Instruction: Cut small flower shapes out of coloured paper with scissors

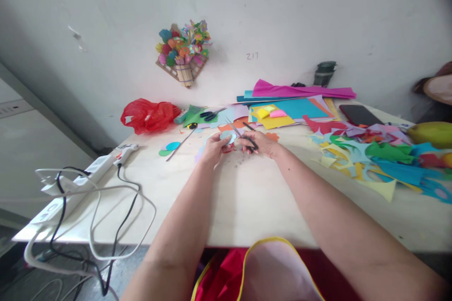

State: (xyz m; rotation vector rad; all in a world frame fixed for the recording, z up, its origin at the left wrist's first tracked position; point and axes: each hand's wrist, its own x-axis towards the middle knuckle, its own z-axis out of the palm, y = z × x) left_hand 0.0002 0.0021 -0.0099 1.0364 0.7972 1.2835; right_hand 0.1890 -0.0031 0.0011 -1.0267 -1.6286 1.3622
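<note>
While red fabric with a yellow edge (222,275) is showing nearest the body, both arms are reaching forward over a pale, smooth tabletop (247,211). To the left of the hands and nearer the body, a long white plastic power strip (58,209) is lying among tangled cables. The left hand (213,148) is grasping a rounded piece of pale blue paper (228,137), and the right hand (263,143) is gripping black-handled metal scissors (251,142) just beside it; whether the blades are touching the paper, I cannot tell. Left of the left hand, a bright blue paper disc (173,146) is overlapping a green one. Well to the right, many-coloured paper scraps (370,150) are spreading out. Beyond the hands, a crumpled red plastic bag (150,115) is sitting leftward and a rolled magenta sheet (300,90) rightward. Farthest, above the hands, a bouquet of multicoloured flowers (183,47) is hanging on the wall.
</note>
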